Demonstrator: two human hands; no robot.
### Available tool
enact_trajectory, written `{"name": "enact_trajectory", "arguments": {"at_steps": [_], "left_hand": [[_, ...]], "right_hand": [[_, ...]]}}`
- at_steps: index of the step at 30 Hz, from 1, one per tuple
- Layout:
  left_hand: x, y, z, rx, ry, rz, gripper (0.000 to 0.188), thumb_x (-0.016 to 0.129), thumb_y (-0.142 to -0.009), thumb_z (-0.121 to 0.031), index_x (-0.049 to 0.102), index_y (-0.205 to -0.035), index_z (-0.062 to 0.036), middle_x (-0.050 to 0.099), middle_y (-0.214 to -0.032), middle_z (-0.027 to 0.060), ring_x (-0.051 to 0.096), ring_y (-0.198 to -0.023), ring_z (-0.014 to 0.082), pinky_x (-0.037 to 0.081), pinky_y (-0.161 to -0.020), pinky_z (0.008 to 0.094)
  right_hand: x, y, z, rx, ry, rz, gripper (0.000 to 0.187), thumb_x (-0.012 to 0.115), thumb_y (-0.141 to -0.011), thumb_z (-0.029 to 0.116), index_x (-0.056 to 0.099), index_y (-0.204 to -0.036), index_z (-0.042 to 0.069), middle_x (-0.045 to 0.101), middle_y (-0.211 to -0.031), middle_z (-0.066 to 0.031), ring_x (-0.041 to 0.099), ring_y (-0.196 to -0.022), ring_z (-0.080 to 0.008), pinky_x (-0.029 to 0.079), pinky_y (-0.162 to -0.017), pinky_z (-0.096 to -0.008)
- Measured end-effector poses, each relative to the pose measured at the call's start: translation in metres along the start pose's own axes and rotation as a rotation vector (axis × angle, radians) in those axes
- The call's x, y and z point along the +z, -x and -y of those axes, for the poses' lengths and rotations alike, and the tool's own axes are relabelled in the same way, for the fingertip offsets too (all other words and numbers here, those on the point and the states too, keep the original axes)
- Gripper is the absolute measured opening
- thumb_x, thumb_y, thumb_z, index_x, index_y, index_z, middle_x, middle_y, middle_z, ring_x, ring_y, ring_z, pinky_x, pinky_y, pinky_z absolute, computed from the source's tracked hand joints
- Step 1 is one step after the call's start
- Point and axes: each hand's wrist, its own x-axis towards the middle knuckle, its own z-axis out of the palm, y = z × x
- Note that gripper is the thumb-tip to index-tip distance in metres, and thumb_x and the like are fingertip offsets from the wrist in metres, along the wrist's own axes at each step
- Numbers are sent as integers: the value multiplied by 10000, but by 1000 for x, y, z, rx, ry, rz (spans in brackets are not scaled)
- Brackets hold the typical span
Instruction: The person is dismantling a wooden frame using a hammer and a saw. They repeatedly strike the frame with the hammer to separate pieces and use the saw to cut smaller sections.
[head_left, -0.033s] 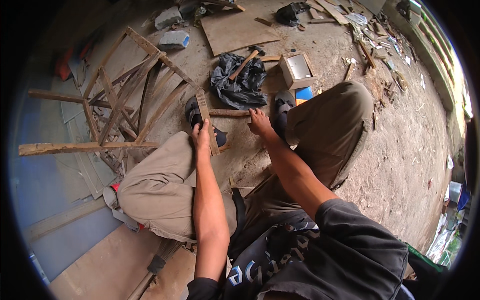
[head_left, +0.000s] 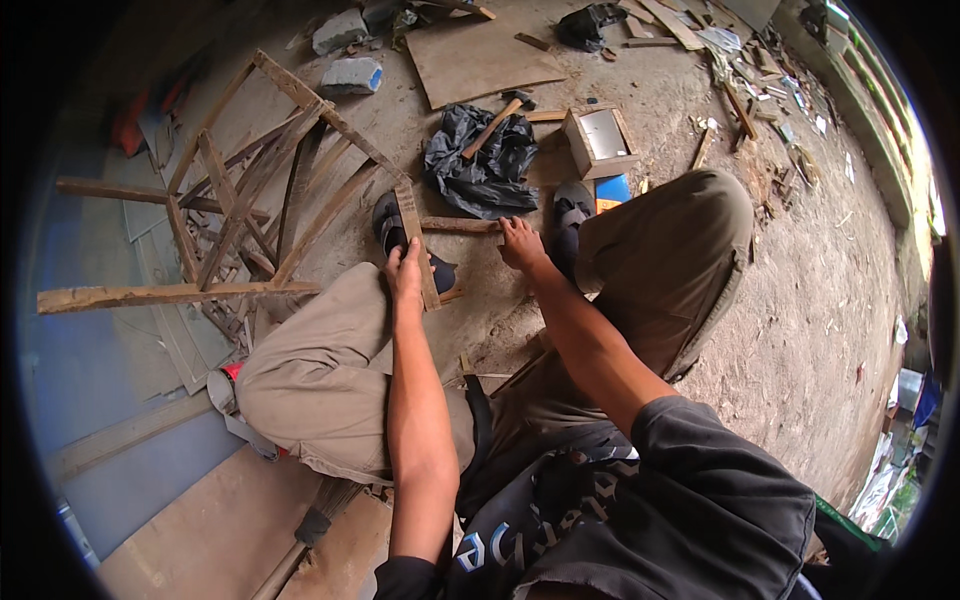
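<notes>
My left hand (head_left: 405, 272) is closed round a short flat wooden slat (head_left: 411, 218), whose far end meets the corner of a wooden frame (head_left: 275, 160). That frame, of several crossed old wooden bars, spreads out to the left. My right hand (head_left: 521, 243) grips the right end of a wooden stick (head_left: 460, 225). The stick's left end reaches the slat; whether the two are fastened cannot be seen. Just beyond the stick, a hammer (head_left: 492, 128) with a wooden handle rests on a crumpled black plastic bag (head_left: 478, 170). My feet are on both sides of the stick.
A small wooden box (head_left: 601, 143) with a pale inside stands past my right foot, beside a blue and orange piece (head_left: 611, 190). Farther off lie a flat board (head_left: 480, 62) and a concrete block (head_left: 351, 77). Wood scraps (head_left: 738, 110) litter the far right floor.
</notes>
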Motion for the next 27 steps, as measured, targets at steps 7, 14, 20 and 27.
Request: {"name": "enact_trajectory", "arguments": {"at_steps": [7, 14, 20, 27], "left_hand": [[35, -17, 1, 72, -57, 60, 311, 609, -920, -292, 586, -1046, -9, 614, -872, 53, 613, -708, 135, 505, -532, 267], [97, -43, -8, 51, 34, 121, 277, 584, -940, -309, 580, -1023, -45, 597, -837, 42, 601, -693, 127, 491, -554, 274], [152, -66, -14, 158, -104, 142, 342, 651, -891, -348, 570, -1046, -54, 585, -812, 25, 568, -643, 115, 452, -603, 273], [207, -90, -26, 341, -223, 430, 305, 658, -894, -292, 587, -1060, -47, 613, -810, 11, 598, -689, 90, 493, -599, 246]], "right_hand": [[10, -29, -26, -141, -285, 86, 361, 694, -761, 193, 587, -1066, 31, 613, -943, -183, 579, -976, -366, 462, -873, -440], [-56, -96, -60, 5, -448, -316, 129, 627, -797, 138, 612, -813, 11, 633, -796, -223, 614, -839, -410, 493, -724, -459], [-192, -212, -132, -130, 34, 102, 285, 610, -810, 315, 678, -808, 38, 663, -783, -206, 667, -777, -342, 525, -689, -421], [-355, -210, -173, 200, 379, 490, 379, 593, -910, 304, 629, -875, -72, 691, -801, -180, 681, -672, -277, 553, -548, -369]]}}
